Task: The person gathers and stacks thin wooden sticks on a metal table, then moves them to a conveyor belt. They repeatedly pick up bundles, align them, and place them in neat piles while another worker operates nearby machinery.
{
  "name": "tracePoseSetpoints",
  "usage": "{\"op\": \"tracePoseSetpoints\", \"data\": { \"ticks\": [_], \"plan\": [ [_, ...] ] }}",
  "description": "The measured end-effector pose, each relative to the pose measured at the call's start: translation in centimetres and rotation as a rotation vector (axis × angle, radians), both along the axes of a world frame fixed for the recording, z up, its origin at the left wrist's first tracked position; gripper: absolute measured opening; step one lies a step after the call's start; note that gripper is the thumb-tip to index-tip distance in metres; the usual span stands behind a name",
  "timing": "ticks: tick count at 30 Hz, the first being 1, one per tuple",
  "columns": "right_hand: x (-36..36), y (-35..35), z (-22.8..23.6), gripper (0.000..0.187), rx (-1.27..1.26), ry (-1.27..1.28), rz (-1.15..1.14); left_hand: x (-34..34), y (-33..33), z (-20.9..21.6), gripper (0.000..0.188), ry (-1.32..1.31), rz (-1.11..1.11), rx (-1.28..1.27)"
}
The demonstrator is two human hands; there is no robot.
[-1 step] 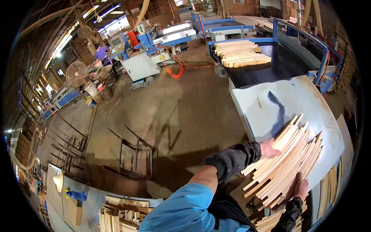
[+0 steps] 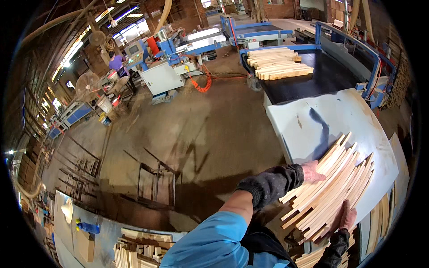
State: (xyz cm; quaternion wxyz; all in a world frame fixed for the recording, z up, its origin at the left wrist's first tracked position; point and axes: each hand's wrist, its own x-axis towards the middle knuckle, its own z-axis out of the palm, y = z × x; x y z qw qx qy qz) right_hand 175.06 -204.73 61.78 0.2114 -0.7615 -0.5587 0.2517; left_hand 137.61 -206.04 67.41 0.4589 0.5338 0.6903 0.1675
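Note:
A layer of long, pale wooden strips (image 2: 333, 185) lies side by side on the white sloping board (image 2: 353, 111), fanned slightly and with uneven ends. My left hand (image 2: 313, 172), in a pink glove, grips the left edge of the layer. At its right edge, my right hand (image 2: 348, 216) holds the strips from the near side, in a matching glove. Both hands squeeze the strips between them. Part of each hand's fingers is hidden against the wood. Dark sleeves cover both forearms.
Beyond the board, more wooden pieces (image 2: 281, 64) lie on a black conveyor belt (image 2: 326, 71) in a blue frame. Stacked wood (image 2: 140, 252) sits at lower left beside a blue bottle (image 2: 89, 227). A metal rack (image 2: 156, 178) stands on the floor. A person in purple (image 2: 117, 63) is near machinery.
The person in purple at the far left is a little more upright. My hands and the strips show no clear movement.

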Motion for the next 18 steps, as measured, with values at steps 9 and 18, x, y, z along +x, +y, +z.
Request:
{"op": "tracePoseSetpoints", "data": {
  "ticks": [9,18],
  "plan": [
    [-8.6,9.2,-1.3,0.077,0.021,-0.031,-0.023,-7.5,11.7,1.1,0.107,0.216,0.004,-0.005],
    [-23.7,13.8,3.9,0.07,-0.087,0.129,-0.003,-19.2,19.0,-1.0,0.132,0.379,-0.073,0.162]
  ]
}}
